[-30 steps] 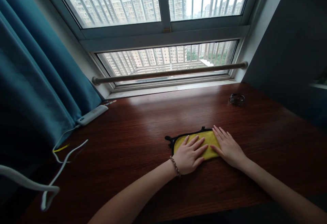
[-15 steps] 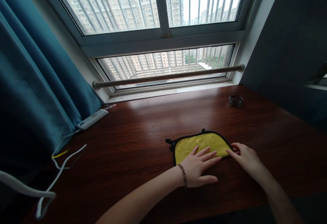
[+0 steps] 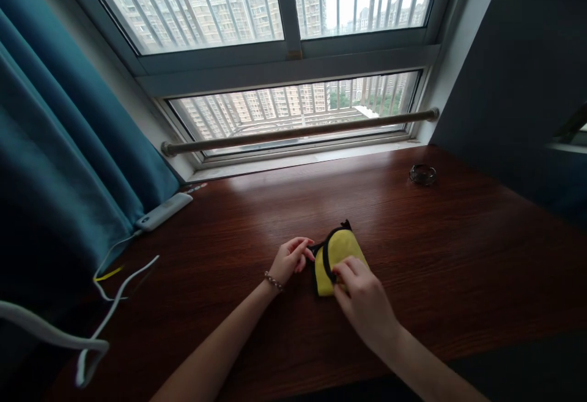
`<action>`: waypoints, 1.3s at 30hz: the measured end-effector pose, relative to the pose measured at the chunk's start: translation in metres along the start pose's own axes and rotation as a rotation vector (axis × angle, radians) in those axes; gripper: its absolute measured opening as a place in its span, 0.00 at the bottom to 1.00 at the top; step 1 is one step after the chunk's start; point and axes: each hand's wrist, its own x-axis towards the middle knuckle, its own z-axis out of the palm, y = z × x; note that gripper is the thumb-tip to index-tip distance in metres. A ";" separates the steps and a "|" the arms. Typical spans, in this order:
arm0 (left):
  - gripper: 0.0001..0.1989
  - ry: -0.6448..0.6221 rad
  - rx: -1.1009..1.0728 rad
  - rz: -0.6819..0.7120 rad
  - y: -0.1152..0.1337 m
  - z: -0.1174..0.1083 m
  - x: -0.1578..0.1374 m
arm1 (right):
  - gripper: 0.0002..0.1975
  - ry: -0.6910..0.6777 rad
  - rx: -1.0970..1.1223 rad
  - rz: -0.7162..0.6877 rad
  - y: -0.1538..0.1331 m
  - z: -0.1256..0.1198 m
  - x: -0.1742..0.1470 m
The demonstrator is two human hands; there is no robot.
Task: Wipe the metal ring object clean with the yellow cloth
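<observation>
A yellow cloth (image 3: pixel 345 248) with black edging lies on the dark red wooden table, its right part folded over toward the left. My right hand (image 3: pixel 367 304) pinches the edge of the folded-over flap, and its fingers hide part of the cloth's front side. At the cloth's left corner, my left hand (image 3: pixel 290 260) has its fingers closed on the black edging. A beaded bracelet (image 3: pixel 274 281) circles the left wrist.
A dark metal watch or bracelet (image 3: pixel 422 174) lies at the table's far right. On the left are a white power strip (image 3: pixel 165 211), a white cable (image 3: pixel 114 304) and a blue curtain (image 3: pixel 77 120). A metal rail (image 3: pixel 302 133) crosses before the window.
My right hand has carried the cloth's right side over to the left, folding it. My left hand has left the cloth's middle, where it lay flat, for the left corner.
</observation>
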 end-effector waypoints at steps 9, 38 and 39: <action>0.25 0.049 -0.032 -0.013 -0.012 0.014 -0.006 | 0.10 -0.077 -0.107 -0.082 -0.011 0.034 -0.008; 0.42 -0.266 1.053 0.411 -0.001 0.027 -0.031 | 0.38 -0.285 -0.335 -0.185 0.080 0.045 0.032; 0.42 -0.268 1.067 0.404 0.000 0.027 -0.031 | 0.37 -0.279 -0.230 -0.138 0.081 0.043 0.033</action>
